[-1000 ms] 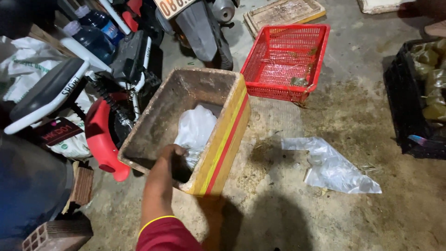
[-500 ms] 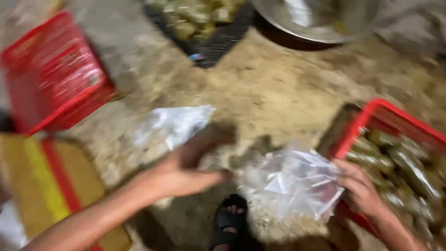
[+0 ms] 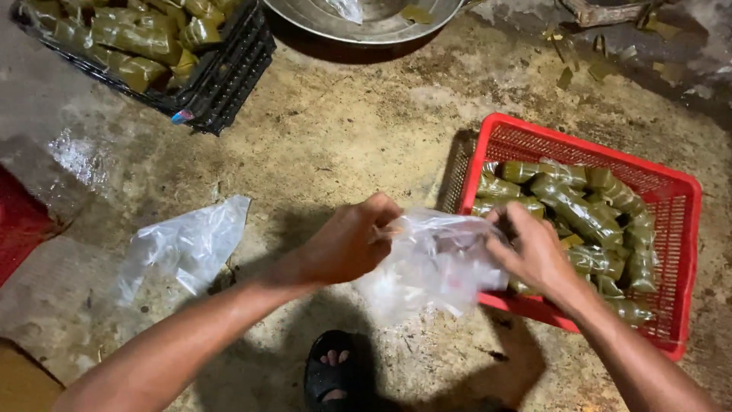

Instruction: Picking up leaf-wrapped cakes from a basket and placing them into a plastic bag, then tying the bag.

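Note:
Both hands grip a clear plastic bag held above the concrete floor. My left hand pinches the bag's left edge, and my right hand pinches its right edge. Just right of the bag stands a red plastic basket filled with several green leaf-wrapped bundles. My right hand hovers over the basket's near left corner.
Another clear plastic bag lies on the floor at left. A black crate of leaf-wrapped bundles sits at the top left, a metal basin at the top. My sandalled foot shows below. Leaf scraps litter the top right.
The view has swung right from the yellow-edged box to the red basket of bundles. Both hands now hold the plastic bag steadily between them, closer to the basket.

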